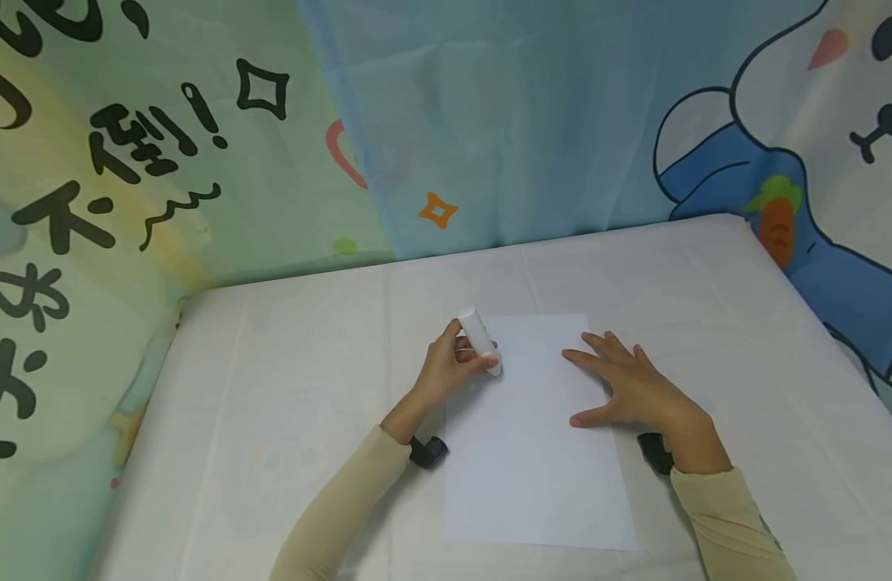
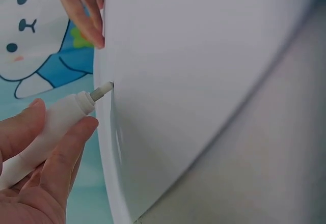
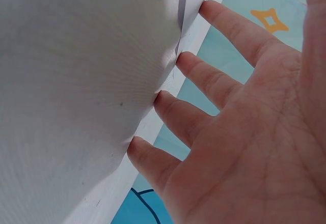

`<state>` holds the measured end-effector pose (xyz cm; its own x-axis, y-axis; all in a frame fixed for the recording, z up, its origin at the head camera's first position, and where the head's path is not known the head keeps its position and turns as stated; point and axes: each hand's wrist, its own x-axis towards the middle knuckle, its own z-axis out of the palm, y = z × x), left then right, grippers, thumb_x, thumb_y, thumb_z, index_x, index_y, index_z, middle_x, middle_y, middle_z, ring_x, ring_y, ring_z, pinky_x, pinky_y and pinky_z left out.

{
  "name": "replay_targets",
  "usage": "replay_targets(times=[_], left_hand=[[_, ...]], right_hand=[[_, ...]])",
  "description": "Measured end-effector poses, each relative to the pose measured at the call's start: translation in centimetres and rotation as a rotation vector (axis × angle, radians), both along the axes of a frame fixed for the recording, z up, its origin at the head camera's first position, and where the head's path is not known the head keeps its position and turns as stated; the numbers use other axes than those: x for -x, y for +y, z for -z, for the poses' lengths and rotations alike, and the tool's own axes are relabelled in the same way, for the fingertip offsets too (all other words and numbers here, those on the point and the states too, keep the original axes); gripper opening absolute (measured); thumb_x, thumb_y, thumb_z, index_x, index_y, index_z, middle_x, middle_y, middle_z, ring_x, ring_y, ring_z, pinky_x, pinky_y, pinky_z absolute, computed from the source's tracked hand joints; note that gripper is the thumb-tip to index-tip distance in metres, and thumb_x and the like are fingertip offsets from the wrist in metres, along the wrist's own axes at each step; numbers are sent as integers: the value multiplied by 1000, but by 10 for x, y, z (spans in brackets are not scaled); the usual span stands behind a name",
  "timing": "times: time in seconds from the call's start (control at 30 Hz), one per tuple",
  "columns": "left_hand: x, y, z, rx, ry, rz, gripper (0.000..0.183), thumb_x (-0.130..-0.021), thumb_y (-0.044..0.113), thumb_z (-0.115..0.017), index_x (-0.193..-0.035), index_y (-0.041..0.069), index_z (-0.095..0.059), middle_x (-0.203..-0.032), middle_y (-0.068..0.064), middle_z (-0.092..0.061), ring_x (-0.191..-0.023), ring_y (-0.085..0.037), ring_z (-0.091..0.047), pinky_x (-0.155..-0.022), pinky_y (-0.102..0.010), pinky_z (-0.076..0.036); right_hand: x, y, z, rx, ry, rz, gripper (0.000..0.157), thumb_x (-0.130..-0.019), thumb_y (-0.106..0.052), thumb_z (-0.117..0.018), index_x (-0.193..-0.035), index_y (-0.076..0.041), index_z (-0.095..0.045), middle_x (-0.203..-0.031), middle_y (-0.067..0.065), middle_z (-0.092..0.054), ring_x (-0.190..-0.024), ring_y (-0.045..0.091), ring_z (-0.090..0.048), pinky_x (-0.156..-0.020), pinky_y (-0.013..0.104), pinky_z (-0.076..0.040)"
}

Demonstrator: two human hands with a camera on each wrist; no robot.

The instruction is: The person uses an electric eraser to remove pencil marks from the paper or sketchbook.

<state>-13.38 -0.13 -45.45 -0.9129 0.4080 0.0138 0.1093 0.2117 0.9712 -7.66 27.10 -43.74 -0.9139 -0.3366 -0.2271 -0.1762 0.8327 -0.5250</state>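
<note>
A thick white marker pen [image 1: 477, 335] is gripped between the thumb and fingers of my left hand [image 1: 446, 367]. Its uncapped pale tip, with a grey collar, points down at the upper left part of a white sheet of paper [image 1: 536, 476]. In the left wrist view the marker pen [image 2: 56, 130] has its tip right at the paper's surface. My right hand [image 1: 630, 391] is spread over the sheet's right edge. Seen from the right wrist, the outstretched fingers [image 3: 214, 79] press their tips down on the sheet and the cloth beside it.
A white cloth covers the table [image 1: 307, 387] under the paper. Behind it hangs a printed curtain [image 1: 525, 121] with lettering and a cartoon animal. Black wrist cameras sit at the left wrist [image 1: 428, 453] and the right wrist [image 1: 656, 453].
</note>
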Motion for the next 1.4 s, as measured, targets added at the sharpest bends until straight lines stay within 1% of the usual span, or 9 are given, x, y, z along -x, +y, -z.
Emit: replay_targets(times=[0.23,0.37,0.87,1.17,1.4], left_hand=[[-2,0,-2,7,-22,-9,50,-85,-4,-71,-127,-7,-44,-114,-28,-66,-99,-39,-68,-79,-30,-60],[-2,0,-2,11,-22,-9,49,-85,-4,-71,-127,-6,-44,-114,-27,-66,-100,-39,-68,-79,-30,-60],[-4,-1,3,3,-25,23,49,-86,-4,-71,-126,-7,-44,-114,-28,-66,-99,-39,-69,-78,-29,-60],[-7,-2,1,-2,-25,36,48,-86,-3,-71,-126,-7,-44,-114,-28,-66,-98,-38,-69,-79,-29,-60],[-7,-1,2,-12,-35,46,49,-86,-4,-71,-126,-6,-44,-114,-27,-66,-98,-37,-69,-78,-29,-60]], right_hand=[[0,0,0,4,-3,-4,100,-67,-50,-85,-146,-6,-41,-155,30,-20,-143,52,-7,-112,71,-1],[0,0,0,3,1,-5,100,-67,-50,-85,-146,-6,-41,-155,30,-20,-143,52,-7,-112,71,-1],[1,1,2,6,-3,-5,102,-67,-51,-85,-146,-6,-41,-155,29,-19,-144,52,-6,-112,71,-1],[1,1,2,0,-8,-6,102,-67,-52,-84,-146,-6,-40,-156,29,-19,-144,52,-6,-112,71,-1],[1,1,1,-5,-6,-7,101,-67,-52,-84,-146,-6,-40,-155,29,-20,-143,52,-6,-112,71,-2]])
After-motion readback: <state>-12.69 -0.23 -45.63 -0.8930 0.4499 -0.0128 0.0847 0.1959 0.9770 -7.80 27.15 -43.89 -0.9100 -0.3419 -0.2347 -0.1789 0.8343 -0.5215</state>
